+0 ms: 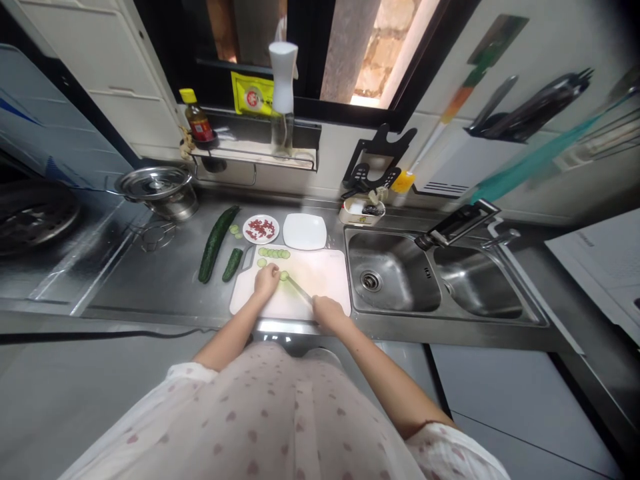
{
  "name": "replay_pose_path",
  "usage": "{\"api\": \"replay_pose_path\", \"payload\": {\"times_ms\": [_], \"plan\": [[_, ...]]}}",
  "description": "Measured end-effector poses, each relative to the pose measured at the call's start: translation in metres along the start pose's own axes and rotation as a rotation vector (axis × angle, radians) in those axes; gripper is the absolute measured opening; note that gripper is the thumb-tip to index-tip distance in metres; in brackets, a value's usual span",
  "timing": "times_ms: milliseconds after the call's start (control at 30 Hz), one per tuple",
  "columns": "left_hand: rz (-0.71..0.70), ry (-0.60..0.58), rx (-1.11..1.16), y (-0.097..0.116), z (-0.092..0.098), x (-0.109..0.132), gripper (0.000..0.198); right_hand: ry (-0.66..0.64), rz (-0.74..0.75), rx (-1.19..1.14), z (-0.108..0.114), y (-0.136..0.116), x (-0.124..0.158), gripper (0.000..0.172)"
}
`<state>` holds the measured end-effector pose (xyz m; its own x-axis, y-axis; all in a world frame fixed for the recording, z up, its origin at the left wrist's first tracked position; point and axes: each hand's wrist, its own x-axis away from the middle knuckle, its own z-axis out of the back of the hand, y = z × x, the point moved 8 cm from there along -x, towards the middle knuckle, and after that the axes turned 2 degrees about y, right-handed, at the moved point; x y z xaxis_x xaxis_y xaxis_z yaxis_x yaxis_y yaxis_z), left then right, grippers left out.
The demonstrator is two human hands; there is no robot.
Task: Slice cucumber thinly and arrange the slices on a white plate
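Observation:
My right hand (326, 312) is closed around the handle of a knife (299, 289), whose blade angles up-left across the white cutting board (327, 273). My left hand (267, 280) is curled over a piece of cucumber (284, 275) at the blade's tip. A row of cucumber slices (274, 253) lies along the board's far edge. Left of the board on the steel counter lie a long whole cucumber (215, 241) and a short cut piece (233, 264).
Behind the board stand a small plate of red bits (261, 229) and an empty white plate (305, 231). A double sink (440, 277) lies to the right. A steel pot with lid (159, 190) sits far left, bottles on a shelf (255, 150) behind.

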<state>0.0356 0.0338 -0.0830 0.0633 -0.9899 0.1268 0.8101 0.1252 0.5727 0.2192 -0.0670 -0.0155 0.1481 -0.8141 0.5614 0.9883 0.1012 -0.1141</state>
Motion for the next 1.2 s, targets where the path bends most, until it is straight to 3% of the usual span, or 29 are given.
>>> {"api": "replay_pose_path", "payload": {"times_ms": [167, 400, 867, 1000, 1200], "plan": [[-0.153, 0.019, -0.029, 0.013, -0.002, 0.012, 0.032, 0.009, 0.007, -0.005, -0.003, 0.003, 0.009, 0.027], [-0.177, 0.0, -0.088, 0.021, 0.001, 0.015, 0.027, -0.021, -0.034, -0.041, -0.009, 0.01, 0.013, 0.027], [-0.018, -0.023, 0.009, 0.019, 0.006, 0.003, 0.011, 0.08, -0.196, -0.071, -0.009, 0.041, 0.014, 0.031], [0.064, -0.045, 0.091, 0.011, 0.006, 0.003, 0.007, 0.129, -0.2, -0.095, -0.008, 0.048, 0.01, 0.033], [0.142, 0.037, 0.171, -0.012, 0.022, -0.001, 0.013, 0.137, -0.209, -0.115, -0.009, 0.05, 0.007, 0.032]]}}
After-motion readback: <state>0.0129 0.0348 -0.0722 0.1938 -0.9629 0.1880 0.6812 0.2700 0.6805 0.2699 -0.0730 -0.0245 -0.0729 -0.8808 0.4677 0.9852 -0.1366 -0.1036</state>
